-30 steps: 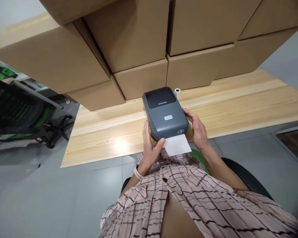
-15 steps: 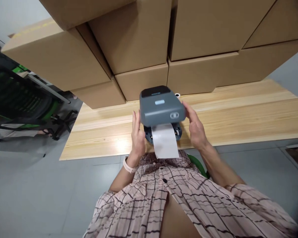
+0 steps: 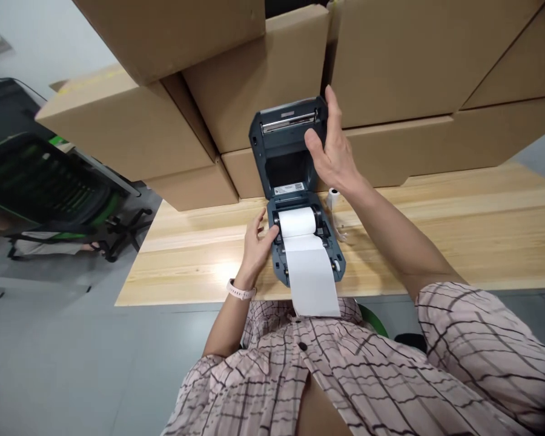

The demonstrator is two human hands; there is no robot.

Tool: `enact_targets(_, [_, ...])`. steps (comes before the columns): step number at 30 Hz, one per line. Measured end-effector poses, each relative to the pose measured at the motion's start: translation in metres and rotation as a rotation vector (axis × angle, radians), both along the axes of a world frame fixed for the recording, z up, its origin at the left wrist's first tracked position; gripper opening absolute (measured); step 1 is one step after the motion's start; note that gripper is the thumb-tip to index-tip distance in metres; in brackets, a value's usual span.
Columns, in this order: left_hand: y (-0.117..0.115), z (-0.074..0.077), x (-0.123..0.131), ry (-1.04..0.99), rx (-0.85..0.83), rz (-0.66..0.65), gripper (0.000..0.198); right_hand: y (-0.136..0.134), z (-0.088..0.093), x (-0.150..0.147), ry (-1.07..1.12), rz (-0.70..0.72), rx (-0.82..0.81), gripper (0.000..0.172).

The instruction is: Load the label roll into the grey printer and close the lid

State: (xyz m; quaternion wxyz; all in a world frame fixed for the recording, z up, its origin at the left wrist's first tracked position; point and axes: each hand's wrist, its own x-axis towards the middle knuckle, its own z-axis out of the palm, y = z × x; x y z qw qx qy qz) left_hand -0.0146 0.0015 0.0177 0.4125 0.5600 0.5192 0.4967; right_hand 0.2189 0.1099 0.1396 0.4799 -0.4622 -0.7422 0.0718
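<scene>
Head view | right hand [image 3: 329, 154] raised, fingers spread, holding up printer lid [image 3: 284, 142] | left hand [image 3: 257, 242] loosely open, touching printer base [image 3: 336, 257] beside paper roll [image 3: 297, 222]

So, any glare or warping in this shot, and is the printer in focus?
Head view: a bright glare patch sits on the table beside the left hand. Head view: wide-lens warping splays the boxes outward. Head view: the printer and paper look sharp and evenly lit.
</scene>
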Motion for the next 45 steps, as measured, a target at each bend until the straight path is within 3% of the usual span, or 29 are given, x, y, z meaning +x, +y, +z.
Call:
enact_targets(5, [-0.001,0.001,0.003,-0.071,-0.092,-0.119,0.092,0.014,0.002,0.000,-0.011,0.009,-0.029,0.090])
enact_targets(9, [0.001,0.001,0.002,-0.058,-0.081,-0.143,0.092,-0.015,0.004,0.005,-0.054,-0.039,0.040,0.087])
enact_targets(12, [0.000,0.011,-0.001,0.153,-0.069,-0.104,0.088,-0.046,-0.003,0.008,-0.052,-0.006,0.111,0.067])
enact_targets(15, [-0.002,0.035,-0.003,0.529,-0.139,-0.142,0.082,-0.063,-0.015,0.010,-0.227,0.289,-0.068,0.048])
enact_targets(17, [-0.003,0.053,-0.001,0.739,-0.181,-0.190,0.076,-0.063,-0.022,0.010,-0.437,0.446,-0.281,0.052])
enact_targets(19, [-0.003,0.064,0.002,0.849,-0.183,-0.209,0.070,-0.057,-0.027,0.007,-0.613,0.485,-0.452,0.064])
enact_targets(23, [-0.002,0.067,0.004,0.801,-0.158,-0.229,0.065,-0.045,-0.033,-0.005,-0.760,0.471,-0.572,0.074])
enact_targets(29, [0.004,0.065,-0.005,0.609,-0.203,-0.375,0.065,-0.044,-0.040,-0.021,-0.854,0.464,-0.548,0.074])
enact_targets(33, [0.005,0.067,-0.006,0.544,-0.243,-0.374,0.069,-0.040,-0.043,-0.020,-0.768,0.466,-0.575,0.084])
enact_targets(37, [0.003,0.065,-0.004,0.483,-0.256,-0.359,0.077,-0.035,-0.030,-0.001,-0.558,0.611,-0.622,0.096])
enact_targets(41, [0.001,0.061,-0.004,0.429,-0.259,-0.348,0.076,-0.053,-0.009,0.048,-0.188,0.756,-0.591,0.105])
enact_targets(45, [-0.001,0.057,-0.004,0.372,-0.251,-0.326,0.080,-0.085,-0.012,0.119,0.121,0.597,-0.529,0.105])
